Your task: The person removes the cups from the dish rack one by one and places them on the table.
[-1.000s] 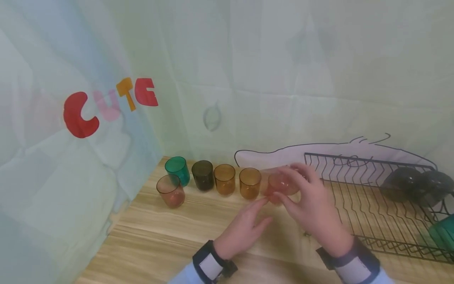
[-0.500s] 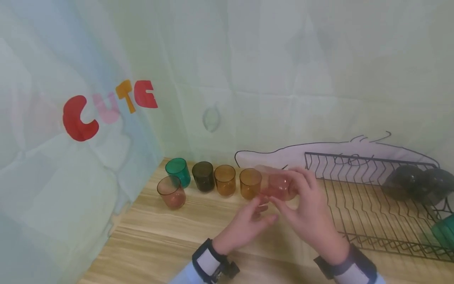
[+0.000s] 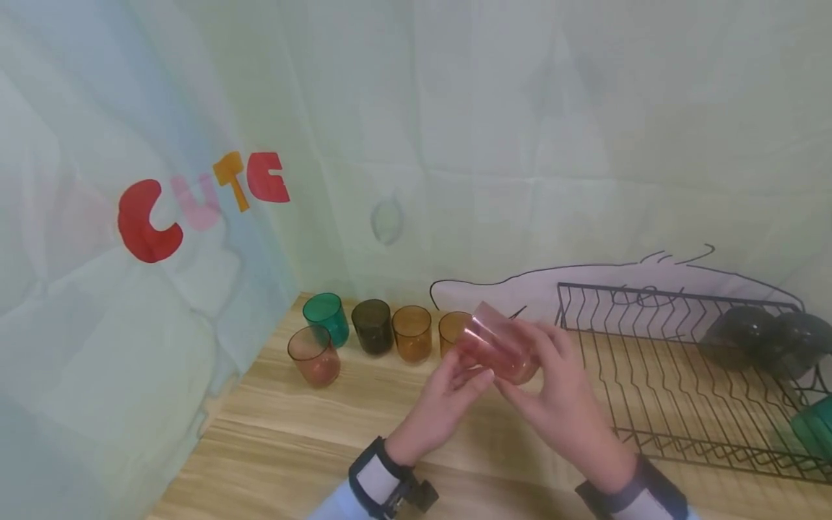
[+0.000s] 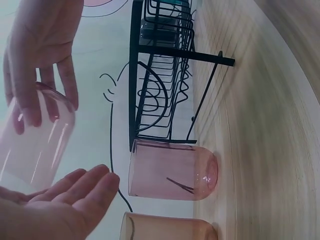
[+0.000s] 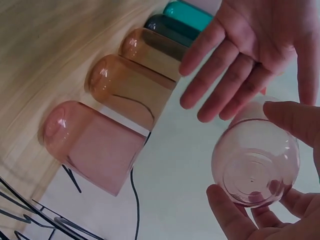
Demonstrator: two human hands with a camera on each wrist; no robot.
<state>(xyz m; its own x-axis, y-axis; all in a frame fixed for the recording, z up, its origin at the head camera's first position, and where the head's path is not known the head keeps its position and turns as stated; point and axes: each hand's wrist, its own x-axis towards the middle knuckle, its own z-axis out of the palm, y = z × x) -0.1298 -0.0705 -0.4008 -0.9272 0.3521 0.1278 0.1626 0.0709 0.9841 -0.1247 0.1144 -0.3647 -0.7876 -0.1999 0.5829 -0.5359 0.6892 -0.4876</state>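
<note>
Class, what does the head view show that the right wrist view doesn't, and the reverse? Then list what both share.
Head only: the readable word CUTE and dark objects on the rack.

Right wrist only: the round underside of the held pink cup and the palm of the left hand, both face-on.

Both: that cup in the right hand, the left hand, two amber cups.

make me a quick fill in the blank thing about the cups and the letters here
1. The right hand holds a tilted cup coloured ____.
2. The red, pink and orange letters spell ____.
3. The amber cups on the table number ____.
4. Leftmost in the back row is the cup coloured ____.

Missing words: pink; cute; two; green
</note>
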